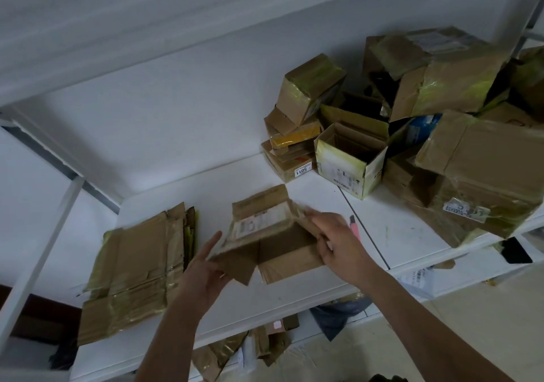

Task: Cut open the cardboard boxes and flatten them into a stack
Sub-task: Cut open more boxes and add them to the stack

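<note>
A small brown cardboard box (270, 234) with a shipping label lies opened on the white shelf (323, 205) in front of me. My left hand (206, 266) holds its near left flap between thumb and fingers. On the box's right side my right hand (335, 240) grips the edge, fingers curled over it. A pink utility knife (354, 227) lies on the shelf just behind my right hand. Flattened boxes (135, 269) are stacked on the shelf at the left.
A heap of taped cardboard boxes (412, 122) fills the shelf's back right, one of them open on top (350, 163). Cardboard scraps (235, 352) and a dark bag (341, 314) lie on the lower level. A white shelf post (44, 258) slants at the left.
</note>
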`<control>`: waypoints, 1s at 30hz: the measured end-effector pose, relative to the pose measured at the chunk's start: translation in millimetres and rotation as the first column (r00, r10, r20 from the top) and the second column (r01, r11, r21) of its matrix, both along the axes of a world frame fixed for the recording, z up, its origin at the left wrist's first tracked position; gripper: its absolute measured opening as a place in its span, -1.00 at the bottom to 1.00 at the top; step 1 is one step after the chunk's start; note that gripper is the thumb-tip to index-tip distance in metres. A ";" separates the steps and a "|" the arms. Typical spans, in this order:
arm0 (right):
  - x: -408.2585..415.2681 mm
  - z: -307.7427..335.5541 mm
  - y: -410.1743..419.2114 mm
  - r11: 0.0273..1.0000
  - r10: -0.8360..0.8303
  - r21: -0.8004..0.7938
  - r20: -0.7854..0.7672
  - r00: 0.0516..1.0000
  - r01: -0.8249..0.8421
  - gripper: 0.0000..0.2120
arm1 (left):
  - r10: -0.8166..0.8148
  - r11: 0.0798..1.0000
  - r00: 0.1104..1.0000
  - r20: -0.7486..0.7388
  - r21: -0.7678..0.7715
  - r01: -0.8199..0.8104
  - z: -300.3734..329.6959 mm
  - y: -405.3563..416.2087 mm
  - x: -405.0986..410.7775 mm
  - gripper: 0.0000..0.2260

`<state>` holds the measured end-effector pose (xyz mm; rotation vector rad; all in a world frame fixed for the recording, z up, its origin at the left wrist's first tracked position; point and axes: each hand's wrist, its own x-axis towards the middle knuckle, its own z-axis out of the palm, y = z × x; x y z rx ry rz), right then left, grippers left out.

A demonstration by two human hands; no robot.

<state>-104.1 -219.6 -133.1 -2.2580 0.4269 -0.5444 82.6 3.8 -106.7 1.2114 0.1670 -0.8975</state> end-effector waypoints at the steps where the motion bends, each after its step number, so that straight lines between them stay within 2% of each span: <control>1: -0.2 -3.3 -0.4 0.996 0.089 -0.023 -0.050 0.995 -0.090 -0.53 | 0.012 1.000 0.997 -0.073 -0.013 -0.013 -9.0 6.0 -0.2 -0.45; 4: -0.6 -21.2 2.4 0.966 0.253 0.016 -0.283 0.925 -0.259 -0.64 | 0.034 0.999 0.986 -0.163 0.028 -0.030 -31.5 20.8 -2.7 -0.56; 7: -6.2 -46.6 12.0 0.963 0.244 0.010 -0.450 0.859 -0.269 -0.67 | -0.012 0.963 0.996 -0.088 0.269 0.036 -42.1 24.9 -8.8 -0.70; 9: -5.6 -51.5 17.4 0.979 0.187 0.010 -0.431 0.883 -0.202 -0.75 | -0.113 0.897 0.993 0.026 0.433 0.091 -46.5 19.1 -15.4 -0.84; 10: -2.0 -50.2 19.3 0.986 0.158 0.016 -0.408 0.899 -0.166 -0.76 | -0.156 0.854 0.984 0.082 0.511 0.093 -50.6 15.2 -18.4 -0.84; 13: 11.5 -47.2 25.2 0.979 0.098 -0.125 -0.391 0.915 -0.158 -0.64 | -0.213 0.699 0.949 0.233 0.715 -0.019 -59.8 3.8 -28.2 -0.70; 16: 16.9 -62.4 40.6 0.930 -0.027 -0.337 -0.454 0.891 -0.144 -0.53 | -0.277 0.625 0.920 0.276 0.780 -0.046 -63.4 -3.2 -33.4 -0.76; 18: 16.6 -72.1 53.1 0.925 -0.062 -0.360 -0.459 0.886 -0.121 -0.48 | -0.359 0.561 0.881 0.307 0.825 -0.059 -60.2 -7.5 -33.9 -0.84; 20: 16.1 -80.7 57.6 0.930 -0.023 -0.335 -0.465 0.885 -0.152 -0.43 | -0.498 0.448 0.811 0.306 0.892 -0.062 -54.5 -12.7 -34.2 -0.87; 22: 16.5 -86.9 55.1 0.937 0.014 -0.301 -0.474 0.880 -0.177 -0.43 | -0.630 0.289 0.722 0.286 0.949 -0.124 -51.0 -17.9 -35.5 -0.81; 23: 16.9 -88.6 52.0 0.939 0.034 -0.286 -0.477 0.878 -0.191 -0.43 | -0.662 0.268 0.682 0.310 0.948 -0.171 -50.8 -18.8 -36.7 -0.72; 24: 18.1 -89.1 48.0 0.938 0.059 -0.273 -0.484 0.873 -0.215 -0.43 | -0.692 0.292 0.629 0.355 0.934 -0.206 -52.2 -18.9 -38.3 -0.56; 26: 22.4 -84.7 38.6 0.907 0.113 -0.292 -0.528 0.842 -0.305 -0.42 | -0.807 0.365 0.422 0.413 0.911 -0.193 -57.6 -18.0 -40.4 -0.29; 28: 31.3 -75.8 31.0 0.821 0.102 -0.431 -0.535 0.839 -0.375 -0.44 | -0.934 0.296 0.180 0.310 0.950 -0.099 -64.8 -18.1 -39.9 -0.32; 29: 36.9 -69.5 30.2 0.782 0.069 -0.503 -0.516 0.854 -0.367 -0.47 | -0.961 0.229 0.146 0.235 0.972 -0.055 -69.6 -17.0 -38.6 -0.39; 30: 42.3 -62.4 32.3 0.777 0.021 -0.538 -0.495 0.868 -0.326 -0.51 | -0.968 0.185 0.170 0.186 0.982 -0.019 -73.7 -15.1 -37.8 -0.42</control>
